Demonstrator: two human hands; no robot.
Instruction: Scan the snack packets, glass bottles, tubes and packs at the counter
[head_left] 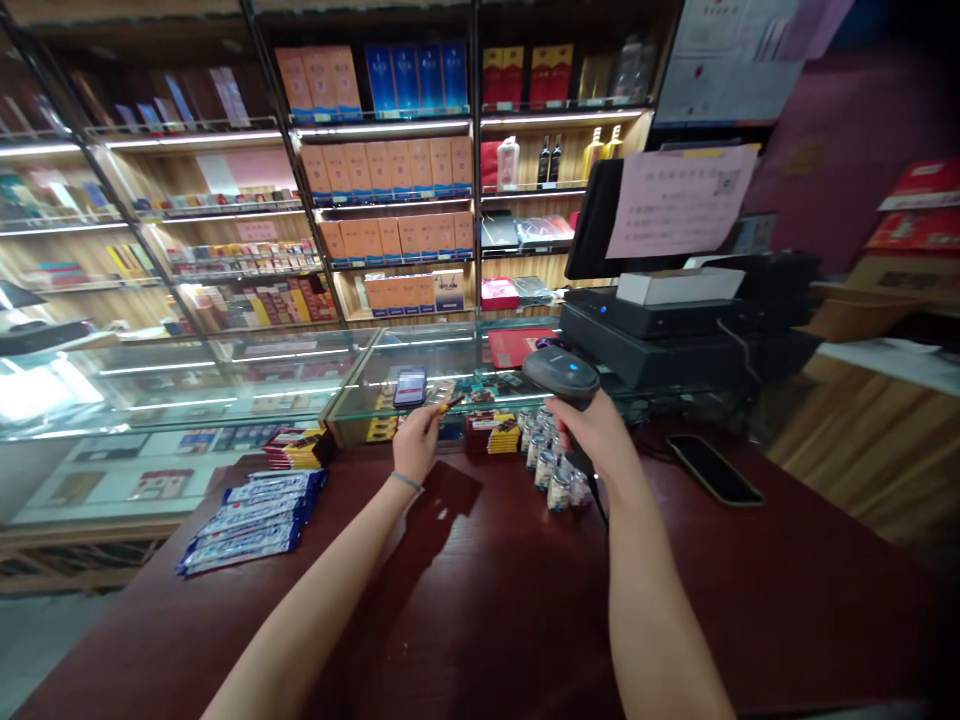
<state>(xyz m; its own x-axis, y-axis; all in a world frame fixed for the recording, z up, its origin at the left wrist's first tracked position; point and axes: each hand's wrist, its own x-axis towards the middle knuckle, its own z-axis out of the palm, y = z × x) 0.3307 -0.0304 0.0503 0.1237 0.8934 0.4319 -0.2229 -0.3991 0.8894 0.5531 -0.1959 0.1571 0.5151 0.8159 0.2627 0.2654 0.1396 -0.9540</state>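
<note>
Out over the counter [480, 600], my right hand [600, 440] is wrapped round the handle of a dark barcode scanner [561, 374], which has a small blue light on top and a cable hanging below. My left hand [417, 442], with a thin band at the wrist, pinches a slim brown-and-yellow item [452, 403] seen almost edge-on; its kind does not show clearly. Just beyond that hand, a phone [409, 386] with a lit screen rests on the glass case [360, 400]. Between my hands sit stacked yellow-and-brown packets [504, 434] and several small jars [556, 488].
Blue-and-white sachets [251, 520] lie on the counter at left, near another packet stack [296, 447]. A black phone [714, 470] lies at right. Behind it stand a monitor [595, 220] with a paper notice [679, 200] and a black cash drawer [675, 345]. Lit shelves [382, 200] line the back.
</note>
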